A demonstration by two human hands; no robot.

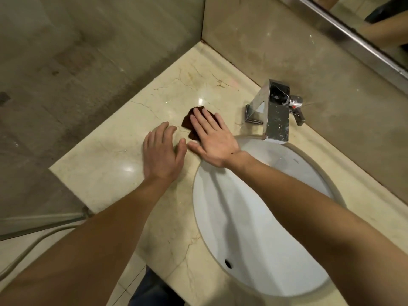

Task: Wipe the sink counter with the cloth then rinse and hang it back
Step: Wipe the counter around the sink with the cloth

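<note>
A small dark brown cloth lies flat on the beige marble counter, left of the chrome faucet. My right hand lies flat on top of the cloth with fingers spread, pressing it to the counter and covering most of it. Just to its left, my left hand rests palm down on the bare marble, fingers apart, holding nothing. The white oval sink basin lies under my right forearm.
A glass shower partition bounds the counter's left edge, with a hose below it. A stone backsplash and mirror frame run behind the faucet. The counter's front edge drops to the floor near my legs.
</note>
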